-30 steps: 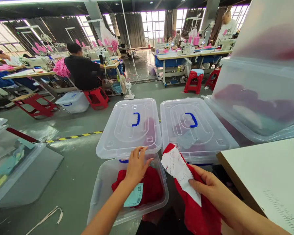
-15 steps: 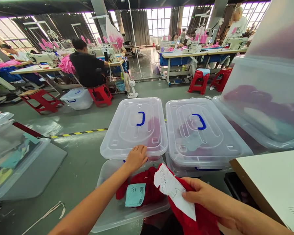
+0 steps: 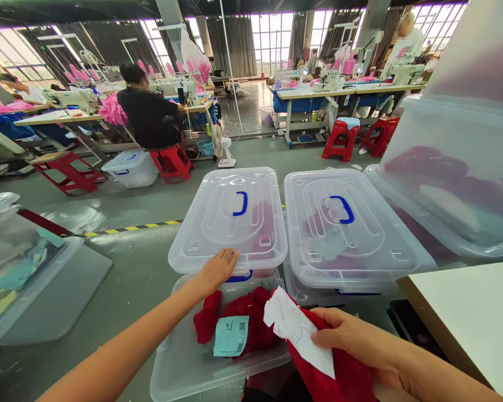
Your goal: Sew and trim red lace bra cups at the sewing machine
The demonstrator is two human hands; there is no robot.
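Note:
My left hand (image 3: 218, 271) lies on the front edge of a clear box lid (image 3: 238, 223), its fingers laid flat over the rim. My right hand (image 3: 347, 340) is closed on a piece of red fabric (image 3: 318, 375) with a torn white paper slip (image 3: 299, 330) on top, my thumb pressing on the slip. Below my left hand is an open clear plastic box (image 3: 180, 368) holding bunched red fabric (image 3: 255, 307). On that fabric lies a light blue ticket (image 3: 231, 336) with a handwritten mark and printed codes.
A second lidded box (image 3: 352, 229) stands to the right, beside stacked bins (image 3: 452, 178). A white tabletop (image 3: 465, 312) juts in at the lower right. Another bin (image 3: 46, 301) is at the left. Farther off are a seated person (image 3: 146, 111), red stools (image 3: 171, 162), a fan (image 3: 224, 148) and sewing tables.
My left hand has slid slightly left along the lid's front edge, uncovering a blue handle beneath and more red fabric. My right hand keeps hold of the fabric and slip, nearly still.

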